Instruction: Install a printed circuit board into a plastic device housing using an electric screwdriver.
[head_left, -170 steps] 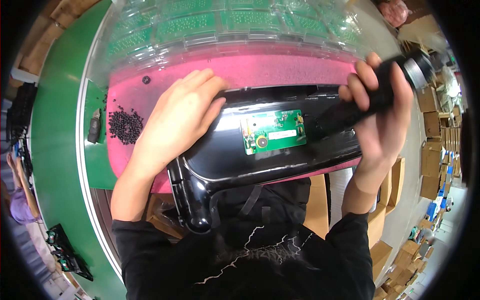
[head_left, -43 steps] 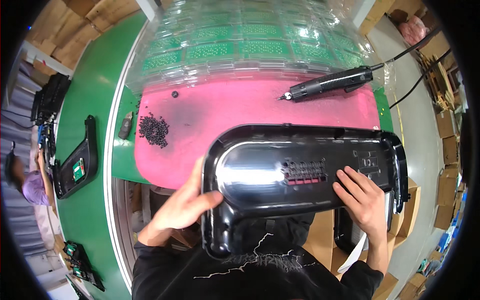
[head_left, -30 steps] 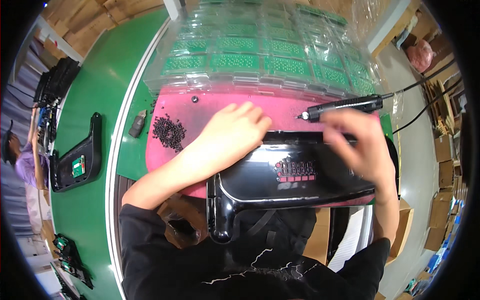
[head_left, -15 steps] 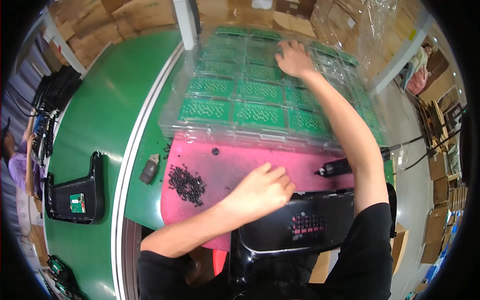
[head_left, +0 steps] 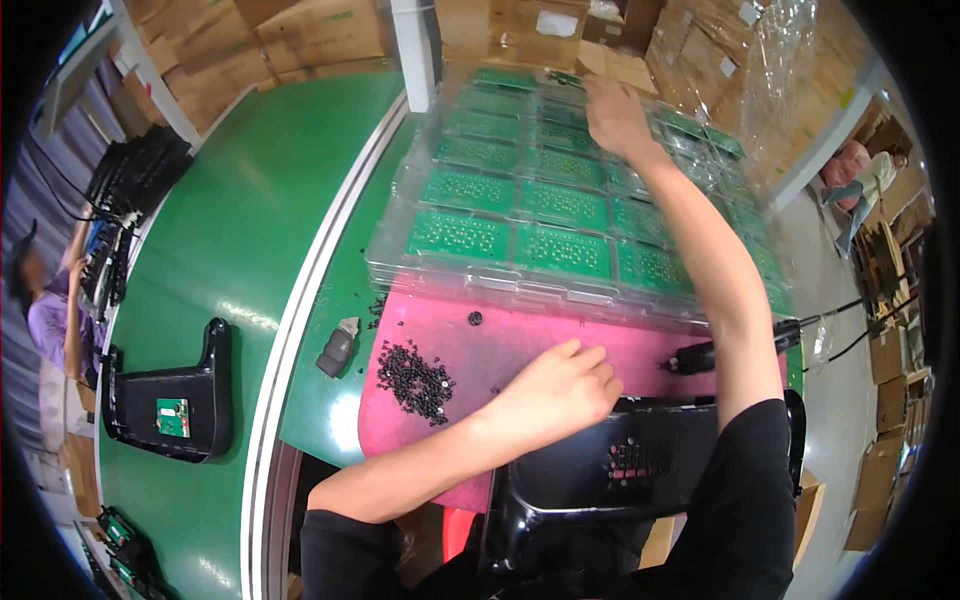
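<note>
My right hand [head_left: 618, 115] reaches over the far side of a clear plastic tray [head_left: 385, 245] holding rows of green circuit boards [head_left: 562, 205]. Its bent fingers are at the edge of a far-row circuit board [head_left: 566, 78], which looks slightly tilted; the fingertips are partly hidden. My left hand [head_left: 570, 385] is closed with curled fingers, over the pink mat [head_left: 530, 340] by the upper edge of a glossy black plastic housing [head_left: 560, 470]. Whatever it may hold is hidden. Small black parts, apparently screws [head_left: 415, 382], lie heaped on the mat left of it.
A black power screwdriver [head_left: 695, 357] with a cable lies right of the mat. A dark grey block [head_left: 337, 350] sits left of it. Another black housing [head_left: 165, 405] with a small board rests on the green surface beyond the white rail [head_left: 300, 290]. A co-worker [head_left: 60, 320] stands far left.
The view has shifted, so the scene sits lower and further right. My right hand has moved a little toward the tray's far edge, its fingers now at a board. My left hand stays curled.
</note>
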Tool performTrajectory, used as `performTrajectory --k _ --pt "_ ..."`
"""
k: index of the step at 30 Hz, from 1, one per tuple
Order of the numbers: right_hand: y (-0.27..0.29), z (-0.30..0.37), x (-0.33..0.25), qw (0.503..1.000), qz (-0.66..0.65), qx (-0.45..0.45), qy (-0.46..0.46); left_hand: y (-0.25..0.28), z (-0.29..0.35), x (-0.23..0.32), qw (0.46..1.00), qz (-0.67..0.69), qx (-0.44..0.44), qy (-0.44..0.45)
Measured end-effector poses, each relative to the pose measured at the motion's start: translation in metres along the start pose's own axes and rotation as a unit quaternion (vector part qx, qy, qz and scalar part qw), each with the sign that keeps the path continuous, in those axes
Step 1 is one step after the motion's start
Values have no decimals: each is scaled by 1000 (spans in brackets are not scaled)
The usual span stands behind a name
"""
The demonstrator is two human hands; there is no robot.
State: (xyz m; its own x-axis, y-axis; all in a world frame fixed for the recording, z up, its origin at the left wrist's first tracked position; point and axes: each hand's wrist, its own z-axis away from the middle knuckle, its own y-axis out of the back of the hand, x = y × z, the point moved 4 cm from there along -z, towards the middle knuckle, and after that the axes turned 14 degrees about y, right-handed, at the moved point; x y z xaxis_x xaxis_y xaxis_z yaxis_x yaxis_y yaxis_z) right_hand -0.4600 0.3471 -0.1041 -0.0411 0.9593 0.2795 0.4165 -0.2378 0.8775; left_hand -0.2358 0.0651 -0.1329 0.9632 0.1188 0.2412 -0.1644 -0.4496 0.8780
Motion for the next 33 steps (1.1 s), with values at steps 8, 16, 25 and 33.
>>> performTrajectory --k 8,16,25,33 --pt "154 129 -77 920 -332 178 105 53 0 -17 966 32 207 151" --pt "228 257 -123 884 -428 180 55 58 2 -3 972 109 207 35" --pt "233 333 -136 870 -470 88 -116 44 11 5 976 185 107 -41" --pt "219 379 -169 899 -436 -23 -41 16 32 15 938 295 -179 45"
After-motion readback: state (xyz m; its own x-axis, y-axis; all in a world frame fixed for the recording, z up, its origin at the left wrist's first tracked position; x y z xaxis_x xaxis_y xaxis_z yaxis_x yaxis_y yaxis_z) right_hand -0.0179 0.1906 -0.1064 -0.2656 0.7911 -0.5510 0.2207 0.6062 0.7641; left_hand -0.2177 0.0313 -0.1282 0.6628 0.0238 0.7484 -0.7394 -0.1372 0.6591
